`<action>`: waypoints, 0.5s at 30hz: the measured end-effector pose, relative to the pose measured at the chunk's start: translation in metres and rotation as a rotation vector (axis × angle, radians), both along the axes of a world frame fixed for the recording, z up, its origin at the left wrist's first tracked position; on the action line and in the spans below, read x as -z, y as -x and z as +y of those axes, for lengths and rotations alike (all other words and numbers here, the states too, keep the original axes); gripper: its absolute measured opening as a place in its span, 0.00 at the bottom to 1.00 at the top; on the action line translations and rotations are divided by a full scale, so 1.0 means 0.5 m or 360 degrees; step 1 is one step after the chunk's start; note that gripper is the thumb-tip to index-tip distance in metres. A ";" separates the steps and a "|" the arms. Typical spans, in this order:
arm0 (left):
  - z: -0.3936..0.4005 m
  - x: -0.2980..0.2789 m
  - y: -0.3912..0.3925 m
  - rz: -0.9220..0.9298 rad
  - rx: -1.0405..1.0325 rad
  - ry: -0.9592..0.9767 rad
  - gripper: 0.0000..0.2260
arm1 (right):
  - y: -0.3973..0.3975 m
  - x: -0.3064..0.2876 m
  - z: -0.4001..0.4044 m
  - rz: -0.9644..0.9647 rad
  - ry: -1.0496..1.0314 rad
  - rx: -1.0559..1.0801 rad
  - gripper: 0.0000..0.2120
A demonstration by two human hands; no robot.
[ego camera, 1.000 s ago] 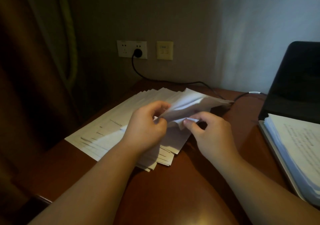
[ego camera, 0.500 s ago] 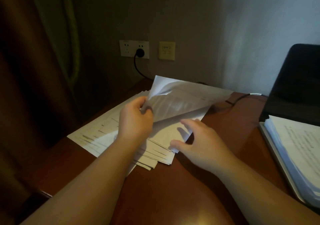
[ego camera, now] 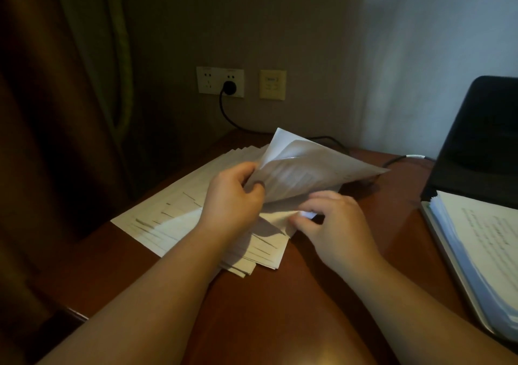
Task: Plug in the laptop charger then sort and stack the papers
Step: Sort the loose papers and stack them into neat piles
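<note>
A fanned spread of white papers (ego camera: 168, 210) lies on the brown wooden table (ego camera: 280, 308). My left hand (ego camera: 232, 196) grips a few lifted sheets (ego camera: 305, 168) by their left edge, holding them up off the spread. My right hand (ego camera: 333, 224) pinches the corner of a lower sheet (ego camera: 277, 217) just under the lifted ones. The black charger plug (ego camera: 229, 87) sits in the white wall socket (ego camera: 220, 81), and its cable (ego camera: 400, 158) runs across the table's back to the dark laptop (ego camera: 476, 140).
A thick stack of printed pages (ego camera: 482, 241) lies on the laptop's base at the right edge. A yellowish wall plate (ego camera: 272, 84) is beside the socket. A dark curtain (ego camera: 56, 112) hangs at the left.
My left hand lifted sheets up off the spread and keeps holding them. My right hand let go, dropped to the pile and now pinches a lower sheet's corner.
</note>
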State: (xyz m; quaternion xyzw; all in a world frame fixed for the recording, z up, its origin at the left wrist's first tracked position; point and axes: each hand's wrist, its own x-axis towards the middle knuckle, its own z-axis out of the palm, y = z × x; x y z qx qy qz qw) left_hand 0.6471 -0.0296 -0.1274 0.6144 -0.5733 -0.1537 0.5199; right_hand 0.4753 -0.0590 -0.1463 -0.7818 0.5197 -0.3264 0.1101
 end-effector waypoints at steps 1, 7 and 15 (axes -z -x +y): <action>0.001 -0.001 0.000 -0.0008 0.0021 -0.0002 0.10 | 0.001 -0.001 0.000 -0.0071 0.0044 0.0053 0.09; 0.002 -0.002 -0.003 -0.0008 0.0086 0.0053 0.10 | 0.009 -0.016 0.001 -0.0595 -0.0094 0.0049 0.04; 0.008 -0.006 0.003 -0.0002 0.0249 -0.0086 0.11 | 0.015 -0.036 0.002 -0.1971 -0.0898 0.0130 0.16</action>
